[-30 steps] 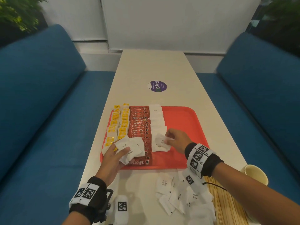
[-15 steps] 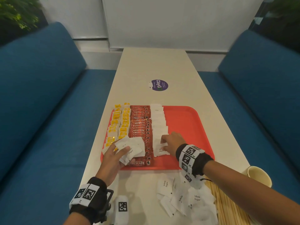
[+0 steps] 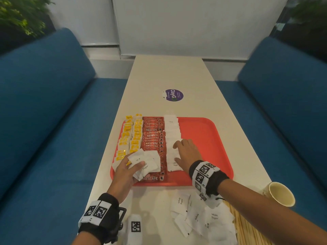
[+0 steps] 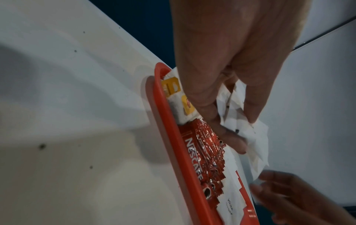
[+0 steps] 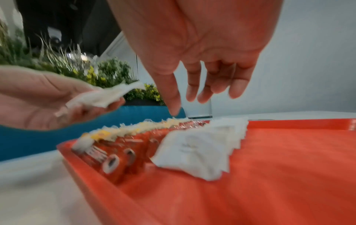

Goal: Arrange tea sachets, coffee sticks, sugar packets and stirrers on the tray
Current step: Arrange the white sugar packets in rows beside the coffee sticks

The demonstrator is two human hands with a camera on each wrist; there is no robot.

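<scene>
A red tray [image 3: 203,138] holds yellow tea sachets [image 3: 131,135] on the left, red coffee sticks [image 3: 153,138] in the middle and a row of white sugar packets [image 3: 172,137] beside them. My left hand [image 3: 134,163] grips a fanned bunch of sugar packets [image 3: 146,161] over the tray's near left corner; the left wrist view shows thumb and fingers pinching the bunch [image 4: 250,137]. My right hand [image 3: 178,151] hovers over the near end of the sugar row, fingers spread and empty, as the right wrist view [image 5: 192,97] shows above the nearest packet [image 5: 196,149].
Loose sugar packets [image 3: 203,218] lie on the table in front of the tray. Wooden stirrers [image 3: 247,232] lie at the near right, beside a paper cup [image 3: 280,193]. Blue sofas flank the narrow table. The tray's right half is bare.
My right hand carried a sugar packet to the near end of the row, laid it down and let go. The left hand stayed put with its bunch.
</scene>
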